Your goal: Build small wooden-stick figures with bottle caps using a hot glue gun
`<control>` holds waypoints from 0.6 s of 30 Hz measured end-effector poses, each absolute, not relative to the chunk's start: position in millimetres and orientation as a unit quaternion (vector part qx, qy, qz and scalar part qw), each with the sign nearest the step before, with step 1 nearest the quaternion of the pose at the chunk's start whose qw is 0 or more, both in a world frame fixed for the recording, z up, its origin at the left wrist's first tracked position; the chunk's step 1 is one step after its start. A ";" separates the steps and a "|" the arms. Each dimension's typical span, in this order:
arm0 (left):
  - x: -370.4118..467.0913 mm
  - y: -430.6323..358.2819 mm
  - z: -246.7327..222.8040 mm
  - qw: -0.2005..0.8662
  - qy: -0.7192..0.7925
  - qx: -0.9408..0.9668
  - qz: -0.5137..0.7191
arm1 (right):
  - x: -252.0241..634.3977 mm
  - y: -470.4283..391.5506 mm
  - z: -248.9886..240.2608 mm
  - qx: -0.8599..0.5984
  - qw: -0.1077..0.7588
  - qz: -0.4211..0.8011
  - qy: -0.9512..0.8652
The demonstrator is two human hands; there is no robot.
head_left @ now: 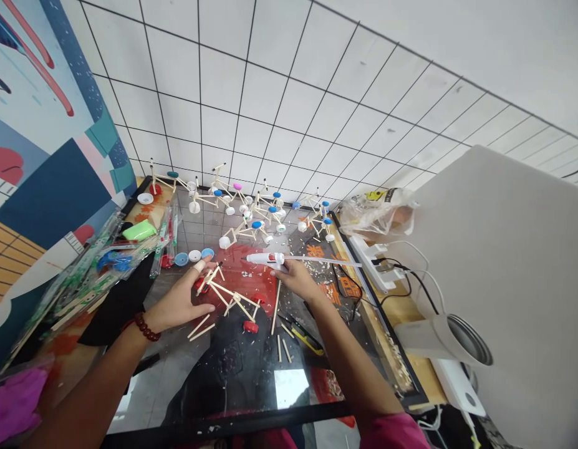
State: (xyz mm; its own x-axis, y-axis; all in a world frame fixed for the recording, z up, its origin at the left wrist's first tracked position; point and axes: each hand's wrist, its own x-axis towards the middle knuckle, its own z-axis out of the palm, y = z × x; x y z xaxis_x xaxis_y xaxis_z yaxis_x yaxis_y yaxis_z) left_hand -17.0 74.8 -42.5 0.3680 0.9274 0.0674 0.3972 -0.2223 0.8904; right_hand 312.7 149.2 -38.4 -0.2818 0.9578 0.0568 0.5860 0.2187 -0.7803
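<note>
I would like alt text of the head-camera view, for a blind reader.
A person's right grip holds a white glue gun near a small stick model with red wheels; the left grip is at the model's left end. More stick models, most with white wheels, stand farther back on a glossy table, before a tiled wall.

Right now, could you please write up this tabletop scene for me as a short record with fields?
Left hand: left hand around one end of a red-wheeled stick model; how firm its grip is, I cannot tell
Right hand: right hand holding a white glue gun
Gun rear: a pale glue stick sticks out
Behind: other stick models, many with white wheels
Loose parts: thin sticks right of the red-wheeled model
Right edge: white power strip with cables
</note>
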 end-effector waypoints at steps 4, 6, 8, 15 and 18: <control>-17.5 75.8 -47.3 0.418 0.463 0.709 0.330 | 309.5 152.5 -40.7 -0.547 0.270 0.303 -0.732; -18.0 76.5 -49.6 0.420 0.459 0.707 0.336 | 309.1 156.7 -41.5 -0.554 0.269 0.292 -0.732; -18.7 77.2 -51.8 0.422 0.457 0.706 0.340 | 308.6 159.4 -41.5 -0.555 0.269 0.282 -0.736; -18.7 77.8 -58.1 0.414 0.454 0.710 0.344 | 308.3 152.3 -38.1 -0.550 0.274 0.258 -0.745; -17.7 77.7 -58.2 0.418 0.454 0.702 0.355 | 316.0 135.6 -35.3 -0.583 0.291 0.225 -0.725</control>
State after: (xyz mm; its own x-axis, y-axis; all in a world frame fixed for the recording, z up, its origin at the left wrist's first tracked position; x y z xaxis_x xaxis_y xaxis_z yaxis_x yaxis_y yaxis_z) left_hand -17.7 77.7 -58.2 0.3355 0.9343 0.1205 0.3406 -0.2395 0.9092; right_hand 316.0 135.6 -35.3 -0.1515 0.9755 0.1595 0.7135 0.2195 -0.6654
